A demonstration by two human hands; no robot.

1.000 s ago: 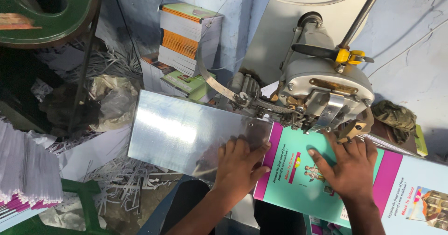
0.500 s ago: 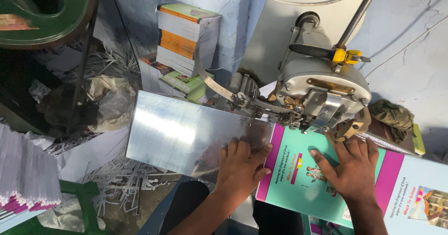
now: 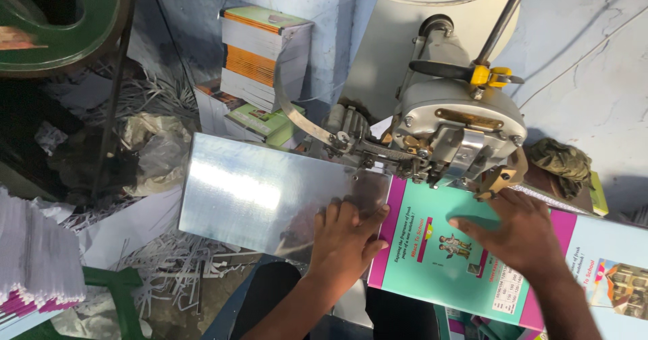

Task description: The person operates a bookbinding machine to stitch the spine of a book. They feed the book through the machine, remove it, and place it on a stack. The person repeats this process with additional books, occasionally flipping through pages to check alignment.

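Hands are laid flat, fingers spread, gripping nothing. In the head view, the left hand [image 3: 344,242] is pressed where the steel plate [image 3: 263,195] meets the cover [image 3: 445,252]; the right hand [image 3: 516,235] is spread on the cover's middle. The cover lies under both hands, near side of the stitcher [image 3: 459,127], its long axis running left to right, its far edge tucked under the machine head, probably touching it. It is seen as glossy teal with magenta bands and a small printed picture. Books [image 3: 263,63] are stacked far left; paper scraps [image 3: 175,266] are strewn below.
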